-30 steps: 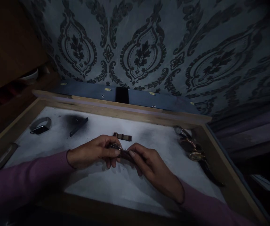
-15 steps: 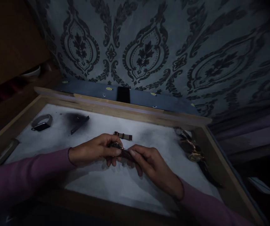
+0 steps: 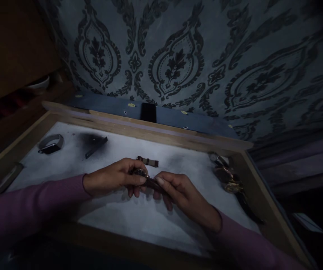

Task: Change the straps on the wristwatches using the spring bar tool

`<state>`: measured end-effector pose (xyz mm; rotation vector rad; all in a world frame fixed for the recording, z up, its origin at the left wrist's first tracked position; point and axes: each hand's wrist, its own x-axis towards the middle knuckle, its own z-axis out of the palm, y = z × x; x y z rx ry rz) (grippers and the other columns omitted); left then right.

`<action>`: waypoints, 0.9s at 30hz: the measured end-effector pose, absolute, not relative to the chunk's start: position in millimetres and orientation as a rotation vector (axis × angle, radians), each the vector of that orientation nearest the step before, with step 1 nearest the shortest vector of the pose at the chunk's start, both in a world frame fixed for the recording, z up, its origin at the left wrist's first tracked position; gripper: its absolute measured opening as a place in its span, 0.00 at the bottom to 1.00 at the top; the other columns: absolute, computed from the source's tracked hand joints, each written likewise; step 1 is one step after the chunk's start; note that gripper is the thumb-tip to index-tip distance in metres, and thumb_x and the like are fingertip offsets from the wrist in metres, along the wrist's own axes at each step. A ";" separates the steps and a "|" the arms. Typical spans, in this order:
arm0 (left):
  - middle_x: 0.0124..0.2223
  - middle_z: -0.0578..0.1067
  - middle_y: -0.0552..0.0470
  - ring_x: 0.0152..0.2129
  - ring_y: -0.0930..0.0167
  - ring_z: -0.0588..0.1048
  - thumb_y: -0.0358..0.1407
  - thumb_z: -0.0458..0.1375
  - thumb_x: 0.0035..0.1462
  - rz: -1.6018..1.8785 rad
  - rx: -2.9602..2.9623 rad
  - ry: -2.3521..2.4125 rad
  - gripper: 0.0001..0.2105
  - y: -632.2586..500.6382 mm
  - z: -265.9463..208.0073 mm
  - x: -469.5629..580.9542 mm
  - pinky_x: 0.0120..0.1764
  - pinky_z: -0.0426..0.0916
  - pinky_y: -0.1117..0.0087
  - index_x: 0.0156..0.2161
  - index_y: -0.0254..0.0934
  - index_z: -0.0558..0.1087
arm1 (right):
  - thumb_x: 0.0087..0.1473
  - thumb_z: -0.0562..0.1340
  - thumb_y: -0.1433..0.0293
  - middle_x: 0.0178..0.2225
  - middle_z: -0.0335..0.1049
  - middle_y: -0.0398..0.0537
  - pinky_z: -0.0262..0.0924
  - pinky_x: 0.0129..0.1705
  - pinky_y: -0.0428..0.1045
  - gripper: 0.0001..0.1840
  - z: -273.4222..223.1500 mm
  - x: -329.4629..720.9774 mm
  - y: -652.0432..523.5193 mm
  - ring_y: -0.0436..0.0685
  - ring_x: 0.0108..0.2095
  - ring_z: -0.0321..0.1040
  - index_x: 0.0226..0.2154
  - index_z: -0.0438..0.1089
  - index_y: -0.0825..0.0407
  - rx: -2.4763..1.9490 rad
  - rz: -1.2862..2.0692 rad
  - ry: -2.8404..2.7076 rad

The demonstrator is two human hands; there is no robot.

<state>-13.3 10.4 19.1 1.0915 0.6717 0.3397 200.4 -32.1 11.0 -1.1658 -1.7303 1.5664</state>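
Note:
Both hands hold one wristwatch (image 3: 140, 173) above the white bottom of a wooden tray. My left hand (image 3: 119, 176) pinches its round dark-faced case between thumb and fingers. The brown strap runs to the right, where my right hand (image 3: 177, 191) has closed its thumb and fingers on it. Fingers cover part of the case and much of the strap. Just beyond the hands lies a separate piece of watch strap (image 3: 149, 162), brown at the ends and pale in the middle, apart from both hands.
The tray's raised wooden rim (image 3: 150, 131) encloses the work. A smartwatch (image 3: 50, 144) and a dark flat bar (image 3: 96, 147) lie at left. Several watches (image 3: 229, 180) lie along the right side. A black phone-like rectangle (image 3: 148, 112) rests on the blue surface behind.
My right hand has shifted very slightly along the strap, and a bit more of the watch face shows. Both hands keep their hold.

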 end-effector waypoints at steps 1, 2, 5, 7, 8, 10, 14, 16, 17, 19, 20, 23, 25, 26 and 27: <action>0.28 0.73 0.54 0.22 0.76 0.71 0.39 0.61 0.56 0.339 1.093 0.672 0.10 10.4 18.7 -13.4 0.25 0.65 0.75 0.37 0.34 0.68 | 0.64 0.53 0.56 0.24 0.69 0.43 0.55 0.21 0.43 0.23 10.8 201.0 -31.6 0.44 0.16 0.59 0.27 0.68 0.54 -1.157 1.577 -1.734; 0.29 0.73 0.54 0.22 0.76 0.71 0.39 0.61 0.56 0.339 1.095 0.672 0.10 10.5 18.3 -13.4 0.25 0.65 0.75 0.37 0.34 0.68 | 0.64 0.52 0.56 0.25 0.69 0.43 0.56 0.21 0.43 0.23 10.7 201.5 -31.3 0.44 0.16 0.59 0.28 0.68 0.55 -1.149 1.587 -1.736; 0.29 0.73 0.53 0.23 0.75 0.72 0.39 0.62 0.56 0.342 1.097 0.666 0.10 10.6 17.3 -13.3 0.25 0.65 0.75 0.37 0.33 0.68 | 0.64 0.53 0.55 0.25 0.70 0.44 0.56 0.21 0.43 0.23 11.2 202.4 -30.6 0.44 0.16 0.60 0.29 0.69 0.55 -1.140 1.611 -1.740; 0.29 0.73 0.54 0.22 0.75 0.72 0.39 0.62 0.55 0.344 1.097 0.665 0.11 10.6 17.4 -13.1 0.25 0.65 0.75 0.37 0.33 0.68 | 0.64 0.53 0.54 0.25 0.70 0.44 0.57 0.21 0.43 0.23 12.1 202.6 -30.4 0.44 0.16 0.60 0.29 0.69 0.55 -1.144 1.624 -1.740; 0.29 0.73 0.53 0.22 0.75 0.71 0.40 0.62 0.55 0.343 1.099 0.666 0.11 10.6 17.7 -13.0 0.25 0.65 0.75 0.36 0.33 0.69 | 0.63 0.53 0.54 0.25 0.70 0.44 0.57 0.21 0.43 0.23 12.5 202.7 -30.4 0.45 0.16 0.60 0.28 0.69 0.55 -1.144 1.627 -1.741; 0.29 0.73 0.53 0.22 0.75 0.71 0.40 0.62 0.55 0.337 1.108 0.669 0.12 10.7 18.6 -12.7 0.25 0.64 0.75 0.36 0.33 0.69 | 0.63 0.53 0.53 0.25 0.70 0.43 0.57 0.22 0.43 0.24 13.2 202.8 -30.2 0.45 0.16 0.60 0.28 0.69 0.55 -1.149 1.623 -1.750; 0.29 0.73 0.53 0.23 0.75 0.71 0.40 0.62 0.55 0.325 1.131 0.669 0.11 10.9 19.5 -12.4 0.25 0.65 0.75 0.36 0.33 0.69 | 0.63 0.53 0.54 0.24 0.70 0.43 0.57 0.21 0.43 0.23 13.7 203.3 -30.0 0.45 0.16 0.60 0.28 0.69 0.55 -1.149 1.624 -1.765; 0.29 0.72 0.53 0.22 0.75 0.71 0.40 0.62 0.55 0.323 1.142 0.667 0.11 11.0 19.1 -12.3 0.25 0.65 0.75 0.36 0.33 0.69 | 0.63 0.53 0.54 0.23 0.70 0.43 0.56 0.21 0.43 0.23 13.5 203.6 -30.1 0.44 0.16 0.59 0.28 0.69 0.54 -1.150 1.622 -1.773; 0.29 0.72 0.54 0.22 0.75 0.71 0.40 0.61 0.56 0.321 1.148 0.667 0.10 11.1 18.9 -12.3 0.25 0.65 0.75 0.35 0.33 0.69 | 0.64 0.53 0.54 0.23 0.70 0.43 0.56 0.20 0.42 0.23 13.3 203.8 -30.1 0.44 0.16 0.59 0.28 0.68 0.54 -1.152 1.617 -1.780; 0.29 0.72 0.53 0.23 0.75 0.72 0.39 0.61 0.56 0.313 1.163 0.666 0.10 11.3 18.5 -12.2 0.25 0.65 0.75 0.36 0.33 0.69 | 0.64 0.53 0.54 0.22 0.70 0.43 0.56 0.20 0.42 0.24 12.7 204.1 -30.1 0.44 0.15 0.59 0.28 0.69 0.54 -1.158 1.606 -1.797; 0.29 0.73 0.53 0.23 0.75 0.72 0.38 0.60 0.56 0.310 1.173 0.667 0.09 11.4 18.5 -12.2 0.26 0.65 0.74 0.36 0.33 0.69 | 0.64 0.53 0.53 0.22 0.70 0.43 0.55 0.19 0.42 0.24 12.2 204.3 -30.1 0.44 0.15 0.59 0.28 0.69 0.54 -1.159 1.601 -1.805; 0.30 0.72 0.53 0.23 0.75 0.72 0.38 0.60 0.56 0.305 1.212 0.671 0.08 11.4 18.9 -12.1 0.26 0.65 0.74 0.36 0.34 0.69 | 0.63 0.52 0.53 0.21 0.70 0.43 0.53 0.18 0.42 0.25 11.0 204.6 -30.1 0.44 0.14 0.56 0.27 0.68 0.54 -1.179 1.594 -1.825; 0.29 0.72 0.53 0.23 0.75 0.71 0.38 0.59 0.57 0.294 1.232 0.672 0.09 11.2 19.4 -12.0 0.26 0.65 0.74 0.36 0.34 0.68 | 0.63 0.52 0.53 0.20 0.69 0.42 0.52 0.17 0.42 0.25 10.5 204.7 -30.1 0.44 0.14 0.55 0.27 0.68 0.54 -1.196 1.591 -1.836; 0.29 0.72 0.53 0.22 0.75 0.71 0.39 0.59 0.57 0.291 1.238 0.670 0.09 11.1 19.7 -11.9 0.26 0.64 0.74 0.36 0.34 0.68 | 0.63 0.52 0.53 0.20 0.69 0.42 0.52 0.17 0.42 0.25 10.4 204.8 -30.2 0.44 0.13 0.55 0.26 0.68 0.54 -1.203 1.587 -1.838; 0.29 0.72 0.53 0.23 0.75 0.71 0.39 0.59 0.57 0.289 1.242 0.669 0.09 11.0 20.0 -11.7 0.26 0.64 0.74 0.36 0.34 0.68 | 0.63 0.52 0.53 0.20 0.69 0.42 0.51 0.17 0.42 0.25 10.3 204.9 -30.3 0.44 0.13 0.54 0.26 0.68 0.54 -1.208 1.581 -1.839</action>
